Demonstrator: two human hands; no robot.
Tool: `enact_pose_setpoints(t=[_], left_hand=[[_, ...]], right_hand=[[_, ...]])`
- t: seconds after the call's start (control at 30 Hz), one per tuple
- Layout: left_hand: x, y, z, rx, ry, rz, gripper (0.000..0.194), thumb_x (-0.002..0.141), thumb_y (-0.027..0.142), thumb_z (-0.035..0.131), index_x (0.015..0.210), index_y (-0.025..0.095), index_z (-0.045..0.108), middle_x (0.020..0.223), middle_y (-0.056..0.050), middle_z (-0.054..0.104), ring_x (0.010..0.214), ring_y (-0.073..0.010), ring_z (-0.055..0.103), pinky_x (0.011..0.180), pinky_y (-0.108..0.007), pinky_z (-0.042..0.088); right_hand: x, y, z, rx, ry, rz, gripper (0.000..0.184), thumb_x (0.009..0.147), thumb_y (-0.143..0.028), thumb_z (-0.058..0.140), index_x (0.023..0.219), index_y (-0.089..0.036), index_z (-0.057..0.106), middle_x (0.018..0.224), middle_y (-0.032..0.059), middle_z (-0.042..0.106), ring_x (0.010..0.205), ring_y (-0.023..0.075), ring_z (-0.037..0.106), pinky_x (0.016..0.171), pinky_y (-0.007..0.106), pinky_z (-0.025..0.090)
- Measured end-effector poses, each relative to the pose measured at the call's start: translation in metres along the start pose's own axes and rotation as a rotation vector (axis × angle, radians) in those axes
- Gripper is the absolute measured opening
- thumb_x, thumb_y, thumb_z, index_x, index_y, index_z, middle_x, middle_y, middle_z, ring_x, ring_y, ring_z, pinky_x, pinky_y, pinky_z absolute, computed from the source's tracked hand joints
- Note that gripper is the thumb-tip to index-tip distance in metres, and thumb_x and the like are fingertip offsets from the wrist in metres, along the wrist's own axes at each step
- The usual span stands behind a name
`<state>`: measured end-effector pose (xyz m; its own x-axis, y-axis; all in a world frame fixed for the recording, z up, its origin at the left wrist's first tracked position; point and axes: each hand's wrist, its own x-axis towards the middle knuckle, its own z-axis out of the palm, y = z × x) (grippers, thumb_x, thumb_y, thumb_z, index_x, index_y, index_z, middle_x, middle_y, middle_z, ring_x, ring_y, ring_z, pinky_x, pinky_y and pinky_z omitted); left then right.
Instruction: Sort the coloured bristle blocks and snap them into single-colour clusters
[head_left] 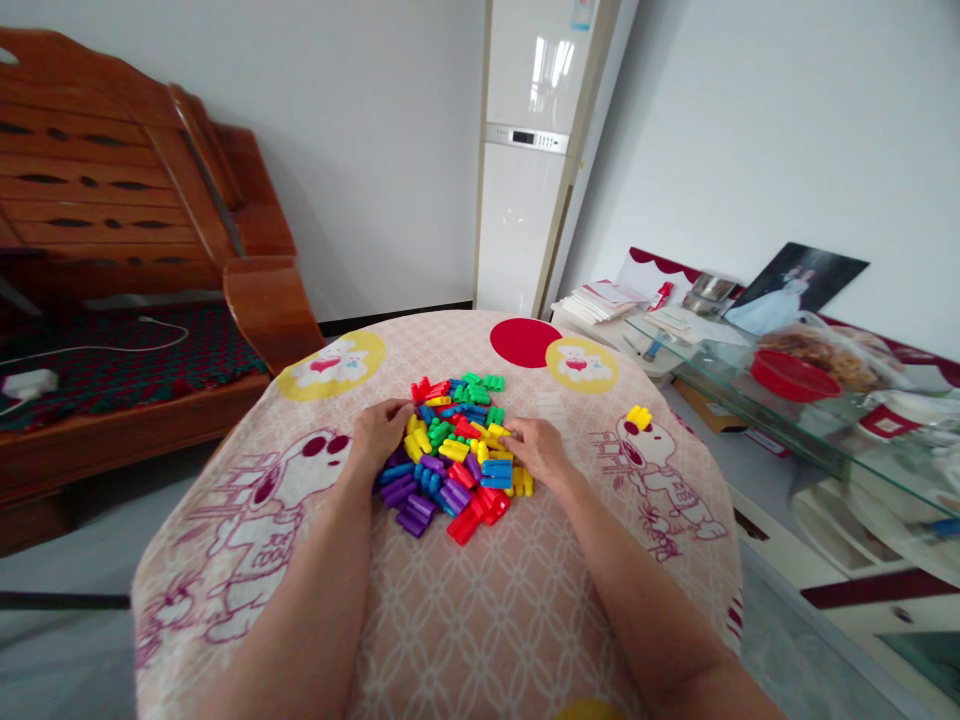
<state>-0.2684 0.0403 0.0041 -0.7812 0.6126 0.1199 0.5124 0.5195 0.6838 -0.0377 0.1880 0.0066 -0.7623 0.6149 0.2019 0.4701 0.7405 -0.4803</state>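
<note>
A heap of small plastic building blocks (454, 452) in red, yellow, green, blue and purple lies on the round table. At the heap's left edge is my left hand (381, 430), its fingers curled in beside red and yellow blocks; whatever they hold is hidden. My right hand (538, 448) reaches in from the other side, fingertips closed at a yellow block (496, 431). Close to that hand, a blue block (496, 474) rests on top of yellow and red ones. Purple blocks (415, 514) and red blocks (466, 524) lie along the near side.
A separate yellow block (639, 417) sits at the right on the patterned tablecloth (480, 620). Beyond the table's right edge, a glass-topped cabinet (720, 365) carries papers, a red bowl (795, 375) and a photo. A wooden bench (255, 290) stands left; a white upright unit (521, 200) stands behind.
</note>
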Motion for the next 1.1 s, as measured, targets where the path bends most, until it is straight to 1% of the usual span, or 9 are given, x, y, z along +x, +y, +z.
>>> enact_pose_setpoints(t=[0.13,0.23,0.3,0.37,0.47,0.57,0.7,0.83,1.1], left_hand=[[0.000,0.000,-0.001,-0.009,0.000,-0.001,0.043,0.083,0.040,0.048,0.106,0.017,0.077,0.092,-0.008,0.077,0.086,-0.0224,0.067,0.073,-0.027,0.047],[0.000,0.000,-0.002,-0.008,-0.004,0.004,0.044,0.083,0.040,0.048,0.109,0.017,0.076,0.092,-0.008,0.077,0.085,-0.0224,0.067,0.071,-0.027,0.047],[0.001,-0.001,-0.002,-0.002,-0.002,0.002,0.044,0.084,0.040,0.048,0.109,0.018,0.076,0.091,-0.008,0.077,0.085,-0.0225,0.067,0.071,-0.027,0.047],[0.001,-0.002,-0.001,0.002,0.006,0.001,0.044,0.084,0.040,0.048,0.108,0.018,0.077,0.091,-0.008,0.077,0.085,-0.0224,0.067,0.072,-0.027,0.047],[0.002,-0.003,0.000,0.000,0.007,0.003,0.043,0.084,0.040,0.048,0.106,0.017,0.077,0.090,-0.007,0.077,0.085,-0.0220,0.067,0.073,-0.027,0.047],[0.002,-0.003,0.000,0.009,0.006,0.001,0.043,0.084,0.040,0.048,0.106,0.017,0.077,0.089,-0.007,0.077,0.084,-0.0220,0.068,0.072,-0.027,0.047],[0.002,-0.002,0.000,0.004,0.007,-0.014,0.041,0.083,0.039,0.049,0.104,0.018,0.077,0.087,-0.007,0.077,0.083,-0.0218,0.068,0.072,-0.027,0.048],[0.002,-0.001,-0.001,-0.005,0.002,-0.019,0.042,0.083,0.039,0.049,0.105,0.017,0.077,0.091,-0.007,0.077,0.085,-0.0220,0.068,0.073,-0.026,0.048],[0.002,0.001,-0.002,0.025,-0.017,-0.026,0.044,0.085,0.038,0.047,0.109,0.016,0.076,0.095,-0.008,0.077,0.089,-0.0222,0.068,0.077,-0.027,0.047]], right_hand=[[0.006,0.022,-0.007,0.241,0.182,0.060,0.018,0.080,-0.032,0.060,0.087,-0.019,0.070,0.077,0.0021,0.071,0.071,0.0168,0.065,0.066,0.025,0.048],[0.008,0.052,-0.026,0.356,0.310,0.198,0.027,0.081,-0.034,0.056,0.095,-0.016,0.070,0.077,0.0034,0.072,0.067,0.0175,0.066,0.062,0.026,0.050],[0.005,0.074,-0.044,0.291,0.389,0.301,0.030,0.081,-0.032,0.055,0.099,-0.014,0.070,0.082,0.0056,0.073,0.066,0.0181,0.066,0.061,0.027,0.050],[-0.002,0.094,-0.065,0.082,0.442,0.373,0.027,0.078,-0.027,0.057,0.096,-0.014,0.072,0.086,0.0088,0.075,0.073,0.0197,0.068,0.066,0.028,0.050],[-0.016,0.118,-0.088,-0.285,0.434,0.489,0.024,0.078,-0.020,0.056,0.091,-0.015,0.075,0.087,0.0122,0.075,0.082,0.0226,0.068,0.073,0.029,0.048],[-0.027,0.133,-0.096,-0.466,0.361,0.537,0.026,0.080,-0.019,0.054,0.093,-0.015,0.076,0.092,0.0142,0.076,0.087,0.0242,0.068,0.073,0.030,0.046],[-0.029,0.140,-0.094,-0.429,0.356,0.561,0.028,0.078,-0.027,0.061,0.099,-0.016,0.077,0.094,0.0125,0.076,0.088,0.0242,0.069,0.072,0.029,0.046],[-0.027,0.142,-0.091,-0.385,0.365,0.544,0.027,0.077,-0.031,0.063,0.093,-0.016,0.078,0.091,0.0113,0.077,0.085,0.0228,0.069,0.070,0.027,0.046],[-0.027,0.143,-0.089,-0.438,0.292,0.565,0.025,0.082,-0.033,0.062,0.088,-0.017,0.079,0.091,0.0099,0.078,0.088,0.0217,0.070,0.070,0.026,0.044]])
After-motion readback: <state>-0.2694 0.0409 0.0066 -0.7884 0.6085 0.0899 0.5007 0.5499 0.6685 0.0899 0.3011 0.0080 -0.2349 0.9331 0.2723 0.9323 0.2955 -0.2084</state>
